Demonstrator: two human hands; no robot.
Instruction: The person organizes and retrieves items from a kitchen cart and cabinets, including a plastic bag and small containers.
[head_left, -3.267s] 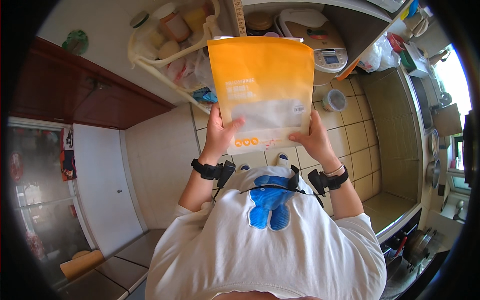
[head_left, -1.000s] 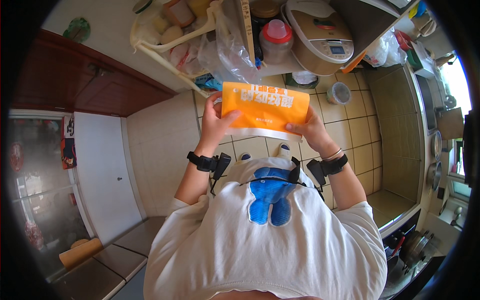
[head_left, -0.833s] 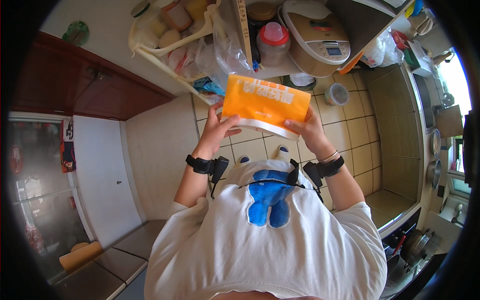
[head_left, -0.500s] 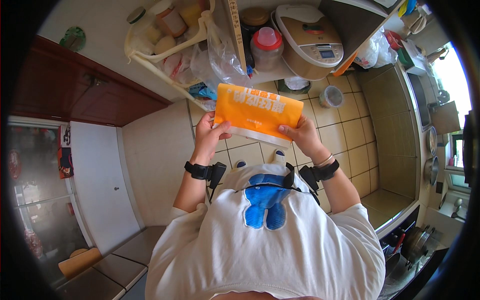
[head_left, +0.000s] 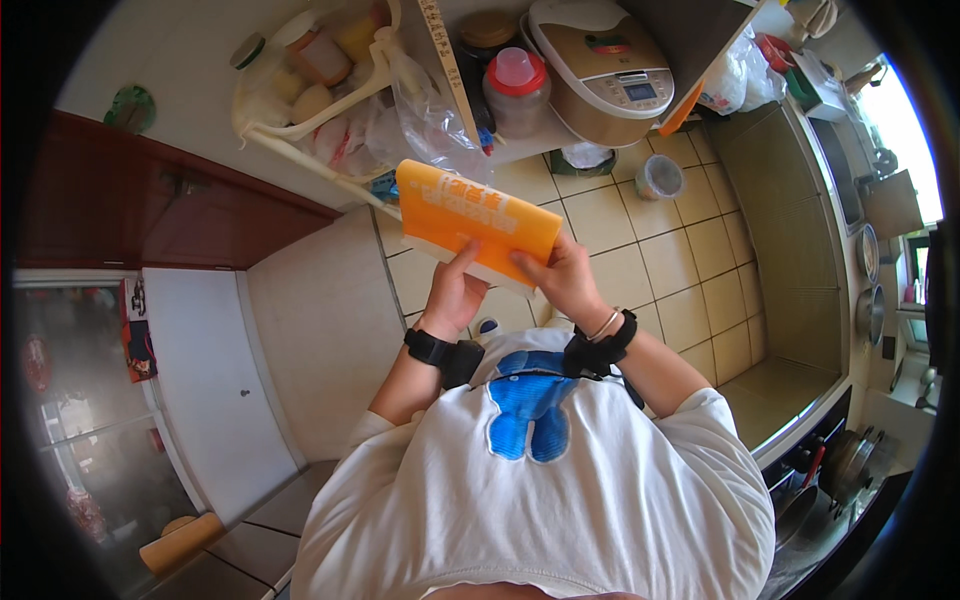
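Observation:
Between my two hands is an orange packet (head_left: 480, 220) with pale print and a whitish strip along its near edge. It tilts down toward the right. My left hand (head_left: 458, 290) pinches the near edge, its thumb on the printed face and the other fingers mostly behind. On the right end, my right hand (head_left: 558, 272) grips the packet with its thumb on the face. The packet is held in the air, beyond the blue figure on my shirt; what lies behind it is hidden.
Ahead stand a cream rack (head_left: 300, 130) with jars and bags, a red-lidded jar (head_left: 516, 95) and a rice cooker (head_left: 605, 75) on a shelf. A clear tub (head_left: 659, 177) sits on the tiled floor (head_left: 680, 255). A counter with sink (head_left: 835, 170) runs along the right.
The packet has shifted left and tilted more, its right end lower. My hands have come closer together, the right one moving left and the left one sliding along the near edge.

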